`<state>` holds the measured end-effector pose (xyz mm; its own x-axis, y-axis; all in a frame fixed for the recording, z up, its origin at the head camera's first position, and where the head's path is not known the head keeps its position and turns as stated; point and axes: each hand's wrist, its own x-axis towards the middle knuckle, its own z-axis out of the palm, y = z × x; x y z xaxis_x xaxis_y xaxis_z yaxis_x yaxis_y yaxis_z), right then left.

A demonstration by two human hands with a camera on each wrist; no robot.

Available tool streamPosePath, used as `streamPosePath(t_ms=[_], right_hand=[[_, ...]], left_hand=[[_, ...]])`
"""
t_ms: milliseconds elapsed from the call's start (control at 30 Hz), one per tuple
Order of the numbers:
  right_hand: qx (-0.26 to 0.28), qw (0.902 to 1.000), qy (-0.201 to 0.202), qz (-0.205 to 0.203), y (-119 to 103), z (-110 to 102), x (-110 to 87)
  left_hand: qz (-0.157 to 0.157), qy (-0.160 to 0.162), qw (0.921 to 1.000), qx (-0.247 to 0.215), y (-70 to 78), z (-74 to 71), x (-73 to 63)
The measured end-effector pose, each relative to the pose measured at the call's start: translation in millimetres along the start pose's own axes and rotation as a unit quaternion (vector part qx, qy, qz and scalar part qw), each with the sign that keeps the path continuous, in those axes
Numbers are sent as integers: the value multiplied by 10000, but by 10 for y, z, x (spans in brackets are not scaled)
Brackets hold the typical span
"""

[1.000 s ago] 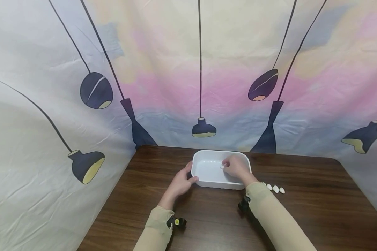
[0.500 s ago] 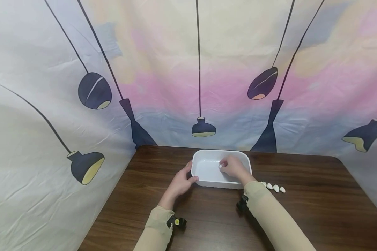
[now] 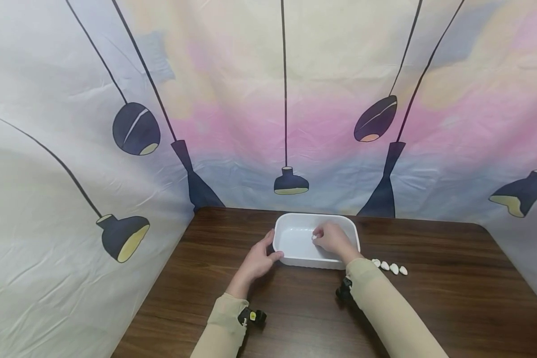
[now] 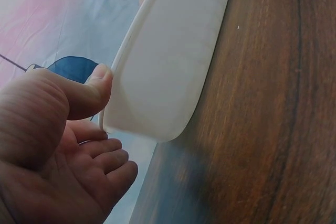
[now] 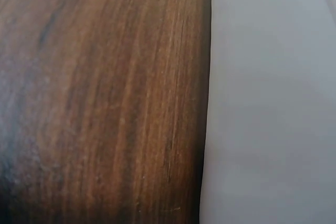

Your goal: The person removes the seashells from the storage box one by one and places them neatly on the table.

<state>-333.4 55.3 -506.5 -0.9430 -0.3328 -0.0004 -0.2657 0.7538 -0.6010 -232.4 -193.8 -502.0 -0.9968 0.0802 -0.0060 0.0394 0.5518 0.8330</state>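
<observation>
A white rectangular tray (image 3: 295, 262) with rounded corners stands on the brown wooden table. At its left front corner, my left hand (image 3: 256, 258) holds the wall between thumb and fingers; the left wrist view shows the thumb (image 4: 100, 85) against the rim. My right hand (image 3: 334, 240) reaches into the tray and pinches a small white pebble-like piece (image 3: 314, 237) low over the bottom. Several similar white pieces (image 3: 394, 269) lie in a row on the table right of the tray, near the right sleeve. The right wrist view shows the tray's outer wall (image 5: 268, 103) but not the hand.
The wooden table (image 3: 304, 313) extends in front of the tray and to both sides. Behind it hangs a cloth backdrop (image 3: 246, 124) printed with dark lamps. A small black wrist camera (image 3: 252, 316) sits on the left cuff, another (image 3: 343, 288) on the right.
My right hand has shifted slightly left inside the tray with the white piece, then stayed nearly still. More of the row of white pieces shows beside the sleeve. The left hand has kept its place.
</observation>
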Motion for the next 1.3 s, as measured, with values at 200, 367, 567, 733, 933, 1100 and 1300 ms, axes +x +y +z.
streamPosePath(t_ms=[200, 367, 567, 733, 933, 1100, 1300], right_hand=[[-11, 10000, 34, -2, 1, -1, -7], [31, 9999, 104, -28, -14, -5, -17], [302, 9993, 187, 72, -12, -35, -34], [615, 9979, 209, 59, -4, -117, -72], [1183, 9914, 520, -220, 80, -279, -210], [1469, 9859, 787, -176, 211, -468, -453], [1868, 9771, 1018, -68, 444, -667, -754]], left_hand=[[35, 2, 10000, -18, -1, 0, 8], [75, 2, 10000, 4, -12, 0, 13], [82, -2, 10000, 0, -16, 0, 18], [1, 9, 9999, -104, 10, -8, 1], [16, -4, 9999, -99, 24, 4, 15], [53, -34, 9999, -97, 44, 3, 27], [-17, -19, 9999, -112, 13, -2, -4]])
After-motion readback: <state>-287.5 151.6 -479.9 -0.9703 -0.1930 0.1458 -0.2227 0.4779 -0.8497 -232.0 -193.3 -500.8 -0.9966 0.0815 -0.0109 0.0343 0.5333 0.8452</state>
